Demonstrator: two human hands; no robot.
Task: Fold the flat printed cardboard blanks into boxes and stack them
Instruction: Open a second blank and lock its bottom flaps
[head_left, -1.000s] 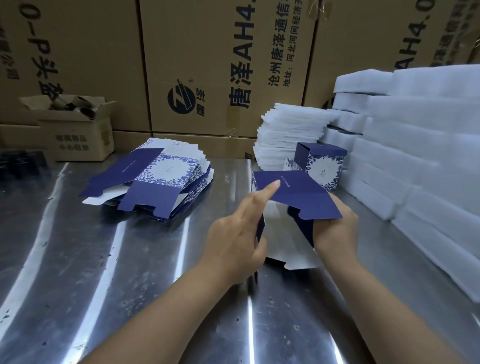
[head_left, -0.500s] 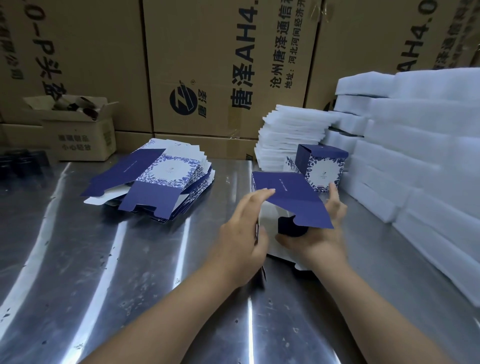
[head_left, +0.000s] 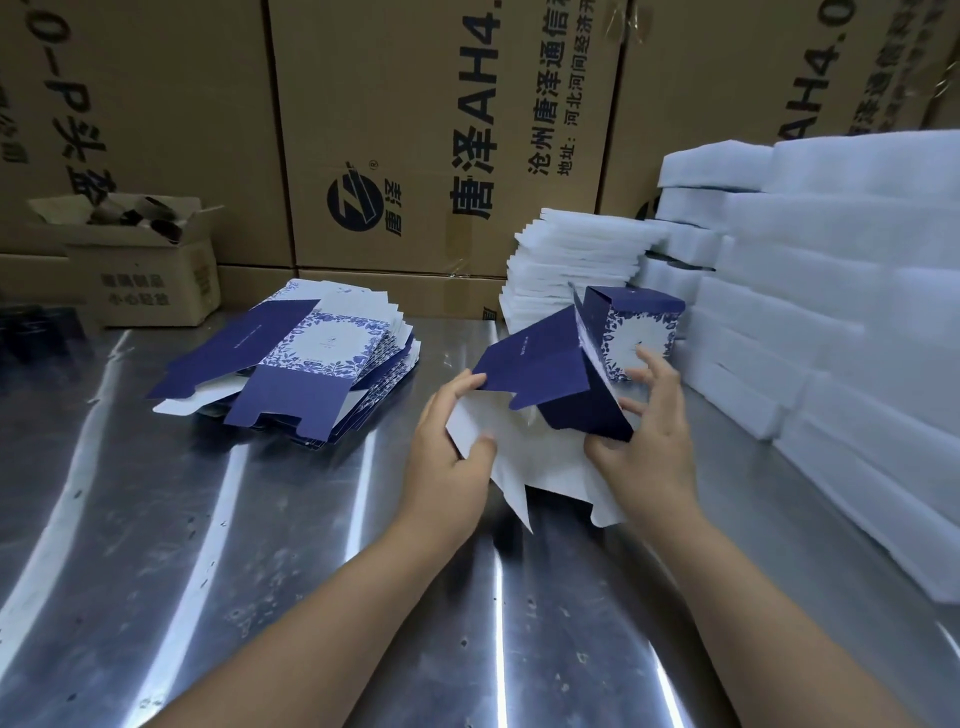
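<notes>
Right now I see the blank (head_left: 540, 374) half-folded, just off centre toward three o'clock. The left hand (head_left: 447, 457) pinches its white panel; the right hand (head_left: 649, 447) grips the navy side, fingers spread. If either pinch slips, I judge the flaps spring back or crease crooked. The box (head_left: 641, 332), at two o'clock, sits near the right fingertips; a wide swing could knock it.

Packing workshop: steel table (head_left: 156, 519), stacked shipping cartons (head_left: 415, 130), foam sheets (head_left: 831, 312), pile of flat box blanks (head_left: 311, 353).
</notes>
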